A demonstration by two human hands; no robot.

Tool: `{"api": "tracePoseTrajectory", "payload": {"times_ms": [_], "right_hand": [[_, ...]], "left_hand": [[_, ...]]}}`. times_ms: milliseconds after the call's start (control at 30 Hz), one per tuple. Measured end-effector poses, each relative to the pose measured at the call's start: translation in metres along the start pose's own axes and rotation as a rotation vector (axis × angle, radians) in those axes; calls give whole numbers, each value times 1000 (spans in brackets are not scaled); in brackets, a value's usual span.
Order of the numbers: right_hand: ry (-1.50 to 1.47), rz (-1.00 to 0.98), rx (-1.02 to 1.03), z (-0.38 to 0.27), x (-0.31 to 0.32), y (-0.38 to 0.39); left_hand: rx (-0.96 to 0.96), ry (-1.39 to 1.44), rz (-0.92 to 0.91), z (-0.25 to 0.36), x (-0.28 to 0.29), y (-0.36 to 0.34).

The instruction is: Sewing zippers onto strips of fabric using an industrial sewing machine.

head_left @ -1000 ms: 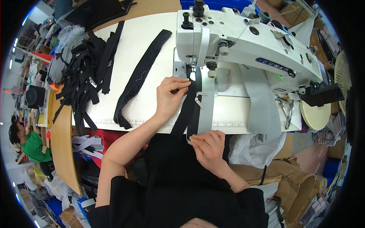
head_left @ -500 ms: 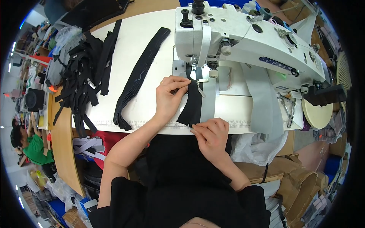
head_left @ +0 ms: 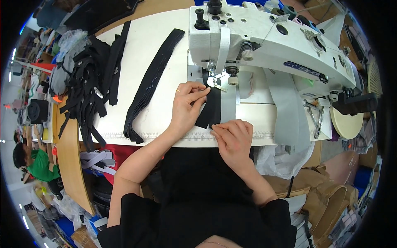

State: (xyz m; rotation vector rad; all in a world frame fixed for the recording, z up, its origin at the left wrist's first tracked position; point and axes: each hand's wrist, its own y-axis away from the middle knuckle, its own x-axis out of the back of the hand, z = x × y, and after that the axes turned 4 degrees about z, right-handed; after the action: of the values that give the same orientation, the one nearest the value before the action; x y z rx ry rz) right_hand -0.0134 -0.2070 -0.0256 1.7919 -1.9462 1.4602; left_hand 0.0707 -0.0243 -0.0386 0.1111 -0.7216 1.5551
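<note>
A black zipper strip (head_left: 214, 108) lies at the sewing machine (head_left: 264, 31), its far end running under the presser foot (head_left: 214, 80). Along its right side lies a grey fabric strip (head_left: 228, 105). My left hand (head_left: 186, 107) pinches the zipper's left edge just in front of the foot, thumb and forefinger together. At the strip's near right corner, my right hand (head_left: 235, 140) grips the end between thumb and fingertips. The needle's tip is too small to make out.
Left of the machine lies a stack of black strips (head_left: 153, 80), with a tangled pile of black zippers (head_left: 87, 76) farther left. A wide grey band (head_left: 285, 107) hangs over the table's front edge at right. Scissors (head_left: 317, 122) lie beyond it. A person in green (head_left: 43, 165) is at far left.
The zipper strip has slid away from me under the presser foot, and its near end sits farther in. My right hand has moved forward with it. The zipper pull no longer shows clearly.
</note>
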Motion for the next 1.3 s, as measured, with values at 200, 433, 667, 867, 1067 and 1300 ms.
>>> {"api": "tracePoseTrajectory", "payload": {"times_ms": [200,433,667,867,1067,1300], "right_hand": [[18,4,6,8,-7,-10],[39,19,51,24,-18,-29],[73,39,88,31,-24,-39],[142,61,76,29,-24,-38],[134,12,43,31,-22,-40],[215,-65,31,29,-26,-42]], "left_hand": [[13,32,39,2,-3,-2],[145,134,52,-1,-4,-3],[97,74,60,1,-6,-4],[149,162,68,2,-7,-2],[80,97,27,-3,-7,-5],[102,98,-8,-7,-8,-3]]}}
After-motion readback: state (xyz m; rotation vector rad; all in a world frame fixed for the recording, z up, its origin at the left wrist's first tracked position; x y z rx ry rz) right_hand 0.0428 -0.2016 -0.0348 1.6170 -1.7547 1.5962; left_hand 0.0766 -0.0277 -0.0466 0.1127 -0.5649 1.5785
